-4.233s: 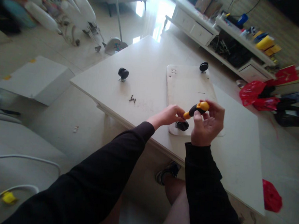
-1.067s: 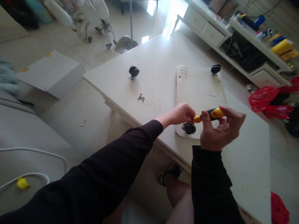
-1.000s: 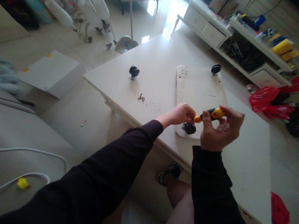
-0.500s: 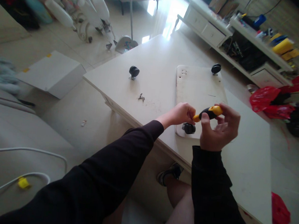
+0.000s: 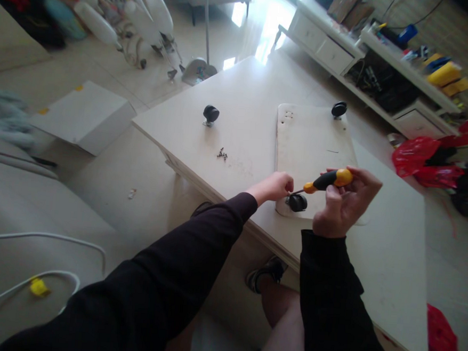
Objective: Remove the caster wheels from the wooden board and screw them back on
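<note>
My right hand (image 5: 350, 199) grips a yellow and black screwdriver (image 5: 326, 181) by its handle. The shaft slants down to the left, its tip beside the near caster wheel (image 5: 297, 203) and close to my left fingers. My left hand (image 5: 275, 187) is closed in a pinch at that tip; whatever lies between the fingers is hidden. The caster stands at the near left corner of a white board (image 5: 312, 143) lying on the table. A second caster (image 5: 338, 109) is at the board's far right corner. Small holes show at its far left corner.
On the white table (image 5: 174, 115) lie a loose caster (image 5: 211, 114) and a small heap of screws (image 5: 222, 154). A white box (image 5: 86, 114) sits on the floor at left. Beyond the table are a white cabinet (image 5: 326, 51) and a red bag (image 5: 414, 156).
My left hand has let go of the screwdriver's front end and moved slightly down and left. The screwdriver's shaft now shows, its tip near the caster's base.
</note>
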{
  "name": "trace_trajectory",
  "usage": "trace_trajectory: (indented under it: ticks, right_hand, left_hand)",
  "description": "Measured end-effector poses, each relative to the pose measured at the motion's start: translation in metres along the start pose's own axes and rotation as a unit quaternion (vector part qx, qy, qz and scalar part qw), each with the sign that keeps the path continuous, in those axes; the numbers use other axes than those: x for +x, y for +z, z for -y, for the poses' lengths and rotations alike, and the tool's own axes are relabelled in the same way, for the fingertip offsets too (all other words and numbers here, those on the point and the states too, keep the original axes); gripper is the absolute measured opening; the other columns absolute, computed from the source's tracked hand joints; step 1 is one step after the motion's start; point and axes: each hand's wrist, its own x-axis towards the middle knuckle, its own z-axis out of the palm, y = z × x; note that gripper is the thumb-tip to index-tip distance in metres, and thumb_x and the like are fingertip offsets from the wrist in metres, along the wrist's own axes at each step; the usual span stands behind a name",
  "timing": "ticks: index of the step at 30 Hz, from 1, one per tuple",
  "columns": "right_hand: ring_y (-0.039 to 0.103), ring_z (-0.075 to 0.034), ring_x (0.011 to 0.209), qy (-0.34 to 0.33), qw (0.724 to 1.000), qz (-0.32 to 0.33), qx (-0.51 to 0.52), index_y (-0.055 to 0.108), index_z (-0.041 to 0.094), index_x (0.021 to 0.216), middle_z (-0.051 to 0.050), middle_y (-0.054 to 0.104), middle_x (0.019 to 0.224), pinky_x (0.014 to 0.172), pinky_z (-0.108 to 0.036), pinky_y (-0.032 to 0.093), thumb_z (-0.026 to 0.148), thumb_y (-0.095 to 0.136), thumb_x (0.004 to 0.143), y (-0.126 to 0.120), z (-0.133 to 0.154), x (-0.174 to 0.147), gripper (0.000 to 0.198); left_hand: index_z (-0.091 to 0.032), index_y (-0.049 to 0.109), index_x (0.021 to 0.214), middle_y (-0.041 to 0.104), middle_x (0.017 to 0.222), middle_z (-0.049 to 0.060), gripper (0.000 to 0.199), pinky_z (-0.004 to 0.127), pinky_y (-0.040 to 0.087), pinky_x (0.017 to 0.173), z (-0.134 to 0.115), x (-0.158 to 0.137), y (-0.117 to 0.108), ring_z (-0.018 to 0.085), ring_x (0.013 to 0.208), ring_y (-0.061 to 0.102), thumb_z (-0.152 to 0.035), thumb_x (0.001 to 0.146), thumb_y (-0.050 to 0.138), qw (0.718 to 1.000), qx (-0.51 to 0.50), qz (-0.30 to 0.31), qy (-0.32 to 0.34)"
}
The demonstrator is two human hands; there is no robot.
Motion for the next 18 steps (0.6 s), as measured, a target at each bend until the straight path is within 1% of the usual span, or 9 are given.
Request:
trace_trajectory:
  ticks: [3, 5, 10, 13, 15, 17, 18]
  right_hand:
    - [0.075, -0.023, 0.103, -0.025, 1.000, 0.010, -0.008, 0.061, 0.030, 0.130, -0.005, 0.063, 0.121, 0.088, -0.045, 0.063, 0.022, 0.053, 0.084, -0.001, -0.002, 0.000, 0.047]
    - [0.074, -0.023, 0.104, -0.023, 1.000, 0.014, -0.013, 0.062, 0.029, 0.128, -0.005, 0.065, 0.119, 0.089, -0.045, 0.062, 0.023, 0.054, 0.085, -0.001, -0.003, -0.001, 0.044]
    - [0.070, -0.020, 0.100, -0.001, 0.998, 0.004, -0.070, 0.063, 0.029, 0.121, -0.003, 0.063, 0.114, 0.082, -0.039, 0.063, 0.031, 0.070, 0.087, -0.003, -0.006, -0.001, 0.035]
    - [0.067, -0.018, 0.097, -0.003, 0.994, -0.007, -0.109, 0.064, 0.027, 0.118, -0.002, 0.061, 0.112, 0.079, -0.037, 0.063, 0.036, 0.081, 0.083, 0.000, -0.004, 0.000, 0.040]
    - [0.068, -0.016, 0.091, -0.007, 0.995, -0.024, -0.101, 0.062, 0.028, 0.121, -0.002, 0.060, 0.114, 0.076, -0.036, 0.063, 0.034, 0.083, 0.081, 0.002, -0.002, 0.000, 0.046]
    - [0.072, -0.016, 0.088, 0.000, 0.997, -0.037, -0.070, 0.060, 0.029, 0.124, -0.002, 0.060, 0.117, 0.075, -0.035, 0.063, 0.031, 0.081, 0.082, 0.005, 0.001, 0.000, 0.047]
    - [0.075, -0.017, 0.090, 0.007, 0.998, -0.035, -0.056, 0.059, 0.029, 0.125, -0.002, 0.062, 0.117, 0.076, -0.036, 0.064, 0.029, 0.079, 0.084, 0.006, 0.002, -0.001, 0.046]
  left_hand:
    - [-0.012, 0.080, 0.099, 0.080, 0.102, 0.009, 0.021, 0.030, 0.057, 0.084, 0.001, 0.000, 0.009, 0.018, 0.090, 0.071, -0.003, 0.089, 0.064, 0.999, 0.023, 0.014, -0.027]
    - [-0.013, 0.081, 0.103, 0.081, 0.104, 0.010, 0.023, 0.030, 0.057, 0.084, 0.002, 0.001, 0.012, 0.020, 0.093, 0.072, -0.004, 0.089, 0.064, 0.999, 0.032, 0.015, -0.040]
    - [-0.017, 0.081, 0.108, 0.081, 0.111, 0.010, 0.025, 0.031, 0.057, 0.090, -0.002, 0.000, 0.013, 0.022, 0.102, 0.073, -0.009, 0.092, 0.064, 0.995, 0.077, 0.020, -0.057]
    - [-0.018, 0.080, 0.109, 0.081, 0.114, 0.009, 0.024, 0.031, 0.057, 0.092, -0.008, -0.003, 0.011, 0.022, 0.105, 0.073, -0.011, 0.095, 0.061, 0.992, 0.106, 0.038, -0.065]
    - [-0.018, 0.079, 0.107, 0.081, 0.113, 0.010, 0.022, 0.032, 0.057, 0.093, -0.012, -0.005, 0.009, 0.022, 0.106, 0.073, -0.012, 0.097, 0.060, 0.990, 0.119, 0.044, -0.066]
    - [-0.018, 0.078, 0.105, 0.079, 0.117, 0.011, 0.021, 0.033, 0.057, 0.095, -0.016, -0.007, 0.009, 0.024, 0.110, 0.072, -0.013, 0.099, 0.058, 0.988, 0.131, 0.045, -0.064]
    - [-0.017, 0.077, 0.106, 0.078, 0.120, 0.012, 0.021, 0.034, 0.056, 0.097, -0.017, -0.008, 0.009, 0.024, 0.113, 0.072, -0.014, 0.101, 0.057, 0.987, 0.138, 0.045, -0.064]
